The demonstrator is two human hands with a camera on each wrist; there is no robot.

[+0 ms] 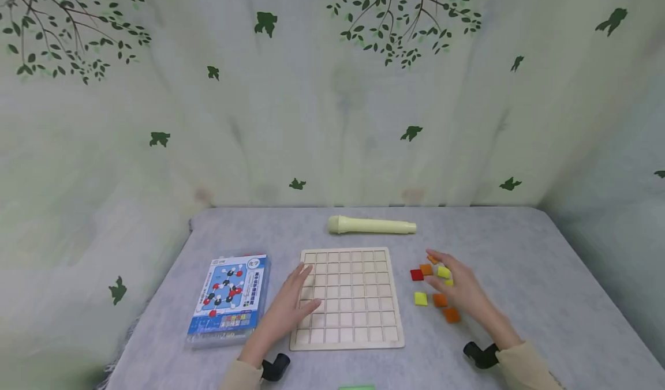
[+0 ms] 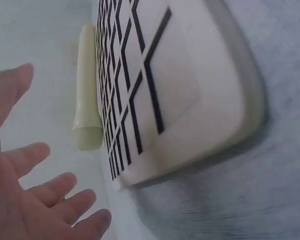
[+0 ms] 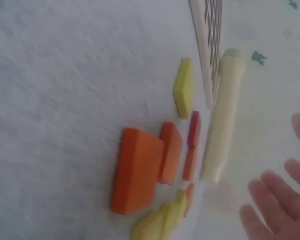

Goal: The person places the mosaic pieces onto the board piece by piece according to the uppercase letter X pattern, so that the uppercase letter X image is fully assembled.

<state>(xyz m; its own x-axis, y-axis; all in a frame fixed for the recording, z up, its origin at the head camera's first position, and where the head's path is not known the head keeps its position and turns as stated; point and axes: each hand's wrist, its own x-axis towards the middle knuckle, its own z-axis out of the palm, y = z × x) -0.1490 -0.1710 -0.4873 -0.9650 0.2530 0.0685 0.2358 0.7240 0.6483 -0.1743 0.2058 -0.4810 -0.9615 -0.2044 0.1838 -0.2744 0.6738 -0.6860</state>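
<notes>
Colored tiles (image 1: 440,300) loose beside grid board, both hands empty-looking

Head view: tiles (red, orange, yellow) sit in a loose bunch at 3 o'clock of the grid board (image 1: 345,299), some partly covered by the right hand (image 1: 462,286). That hand hovers over the bunch, thumb and index apart; no tile seen gripped. Left hand (image 1: 288,312), fingers spread, lies over the board's 9 o'clock edge; contact can't be told. Boxed set (image 1: 228,292) at 9 o'clock, cream stick (image 1: 371,225) at 12–1. Board cells look unfilled.

Left wrist view: hand at 8 o'clock, fingers loose, holding nothing visible. Board at 1–2 o'clock, stick at 10.

Right wrist view: fingers at 4 o'clock, relaxed, apart from tiles. Larger-looking orange tile at 6–7 o'clock, yellow ones just below it at 6, one yellow alone at 1.

Risks, my judgement: fingertips dropping into the tight bunch could scatter neighbors or pinch two together; thin tiles may slip. Left palm pushing sideways could slide the board.
</notes>
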